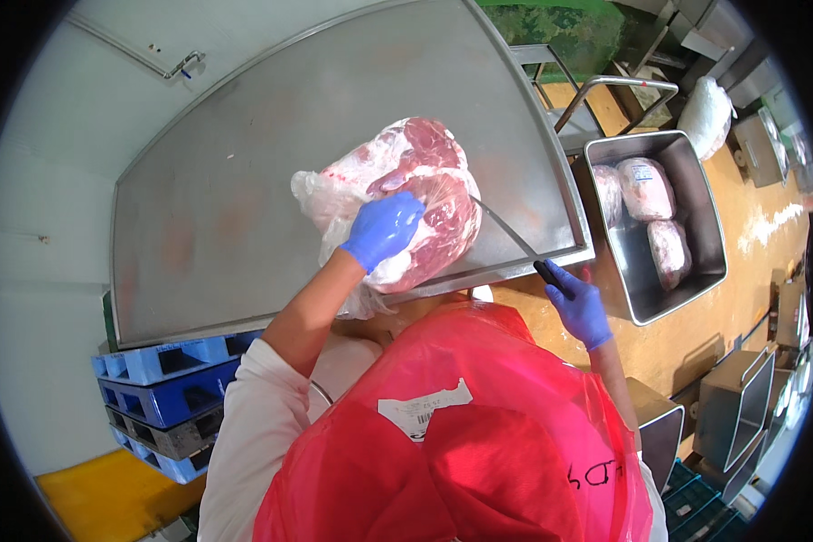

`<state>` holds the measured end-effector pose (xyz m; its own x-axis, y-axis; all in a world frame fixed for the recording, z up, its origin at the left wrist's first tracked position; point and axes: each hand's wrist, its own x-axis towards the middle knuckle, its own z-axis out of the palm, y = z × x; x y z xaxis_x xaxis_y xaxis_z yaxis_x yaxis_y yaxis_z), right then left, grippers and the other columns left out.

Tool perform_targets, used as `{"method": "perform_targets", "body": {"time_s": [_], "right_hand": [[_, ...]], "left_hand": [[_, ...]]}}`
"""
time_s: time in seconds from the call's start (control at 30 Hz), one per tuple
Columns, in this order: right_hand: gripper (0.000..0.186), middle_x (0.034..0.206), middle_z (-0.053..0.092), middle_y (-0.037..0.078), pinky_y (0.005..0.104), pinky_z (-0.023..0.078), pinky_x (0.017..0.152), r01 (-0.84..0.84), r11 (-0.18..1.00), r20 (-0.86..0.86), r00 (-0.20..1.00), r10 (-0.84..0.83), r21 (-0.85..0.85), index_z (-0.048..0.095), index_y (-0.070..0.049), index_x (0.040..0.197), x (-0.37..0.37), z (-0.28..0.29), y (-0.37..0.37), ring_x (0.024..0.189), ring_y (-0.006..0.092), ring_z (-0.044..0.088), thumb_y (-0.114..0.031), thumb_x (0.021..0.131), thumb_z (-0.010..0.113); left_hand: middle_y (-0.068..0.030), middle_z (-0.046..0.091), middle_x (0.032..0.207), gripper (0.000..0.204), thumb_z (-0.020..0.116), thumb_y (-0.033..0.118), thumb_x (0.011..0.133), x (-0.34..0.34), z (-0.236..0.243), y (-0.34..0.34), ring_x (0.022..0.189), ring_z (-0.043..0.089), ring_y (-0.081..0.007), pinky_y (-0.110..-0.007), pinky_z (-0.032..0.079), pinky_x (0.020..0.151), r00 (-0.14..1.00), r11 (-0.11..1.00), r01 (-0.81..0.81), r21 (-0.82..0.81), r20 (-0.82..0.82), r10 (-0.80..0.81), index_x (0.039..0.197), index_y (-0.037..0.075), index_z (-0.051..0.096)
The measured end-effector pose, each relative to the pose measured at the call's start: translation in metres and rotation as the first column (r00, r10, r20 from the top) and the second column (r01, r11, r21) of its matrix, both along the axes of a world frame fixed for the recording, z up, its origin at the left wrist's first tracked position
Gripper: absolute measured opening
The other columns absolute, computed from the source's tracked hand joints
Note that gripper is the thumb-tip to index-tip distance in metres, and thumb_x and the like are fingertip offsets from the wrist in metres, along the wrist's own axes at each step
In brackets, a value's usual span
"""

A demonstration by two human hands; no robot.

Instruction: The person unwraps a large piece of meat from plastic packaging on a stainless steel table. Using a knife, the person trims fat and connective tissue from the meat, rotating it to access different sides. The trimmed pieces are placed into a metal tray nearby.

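A large piece of raw meat (443,217), red with white fat, lies near the front edge of the metal table (235,181). Clear plastic wrap (321,194) clings to its left side and hangs over the edge below. My blue-gloved left hand (384,230) is closed on top of the meat; what its curled fingers grip is hidden. In my right hand (580,307), also gloved in blue, is the black handle of a long knife (515,237). The blade slants up and left, and its tip reaches the right side of the meat.
Right of the table stands a deep metal tub (616,262) holding several wrapped meat pieces (649,190). Behind it is a cart's bent metal handle (637,81). Stacked pallets (167,388) sit at the table's front left. More metal bins (736,406) are at lower right.
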<state>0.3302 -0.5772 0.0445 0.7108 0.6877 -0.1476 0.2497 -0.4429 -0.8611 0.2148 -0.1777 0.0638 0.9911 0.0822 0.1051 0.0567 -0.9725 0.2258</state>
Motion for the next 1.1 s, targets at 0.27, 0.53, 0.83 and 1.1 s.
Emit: {"method": "perform_targets", "body": {"time_s": [0.27, 0.53, 0.83, 1.1], "right_hand": [[0.048, 0.14, 0.071, 0.008, 0.0316, 0.041, 0.114, -0.034, 0.997, -0.138, 0.99, 0.043, 0.069, 0.057, 0.002, 0.149, 0.0, -0.003, -0.002, 0.129, 0.0113, 0.062, -0.008, 0.103, 0.067], [0.047, 0.128, 0.075, 0.001, 0.0326, 0.035, 0.111, -0.035, 0.999, -0.279, 0.96, 0.029, -0.017, 0.062, -0.005, 0.149, 0.017, 0.014, -0.003, 0.111, 0.01, 0.067, -0.012, 0.103, 0.07], [0.047, 0.126, 0.075, 0.003, 0.0268, 0.051, 0.099, -0.122, 0.992, -0.293, 0.949, 0.12, 0.01, 0.061, -0.002, 0.148, 0.014, 0.071, -0.026, 0.109, 0.0078, 0.062, -0.009, 0.103, 0.071], [0.052, 0.086, 0.074, 0.013, 0.038, 0.056, 0.067, -0.204, 0.949, 0.41, 0.865, 0.289, -0.239, 0.07, -0.02, 0.142, 0.025, 0.127, 0.026, 0.073, 0.0215, 0.073, -0.012, 0.091, 0.078]], "left_hand": [[-0.0162, 0.073, 0.093, 0.023, 0.064, 0.031, 0.098, 0.014, 0.022, -0.01, 0.086, 0.071, -0.0393, -0.053, 0.057, 0.075, 0.987, 0.987, -0.131, -0.098, -0.108, 0.12, 0.095, 0.009, 0.069], [-0.0147, 0.072, 0.089, 0.017, 0.065, 0.026, 0.094, -0.009, 0.0, -0.018, 0.08, 0.07, -0.0387, -0.053, 0.056, 0.072, 0.991, 0.989, -0.112, -0.093, 0.069, 0.119, 0.093, 0.009, 0.064], [-0.0092, 0.062, 0.085, 0.007, 0.07, 0.017, 0.086, -0.078, -0.014, 0.001, 0.073, 0.068, -0.0321, -0.046, 0.057, 0.066, 0.948, 0.994, -0.096, 0.054, 0.31, 0.074, 0.088, 0.012, 0.065], [-0.0043, 0.063, 0.1, 0.013, 0.075, 0.018, 0.082, -0.104, -0.035, 0.035, 0.078, 0.07, -0.0296, -0.045, 0.058, 0.068, 0.818, 0.906, -0.407, -0.12, 0.392, 0.42, 0.091, 0.015, 0.066]]}}
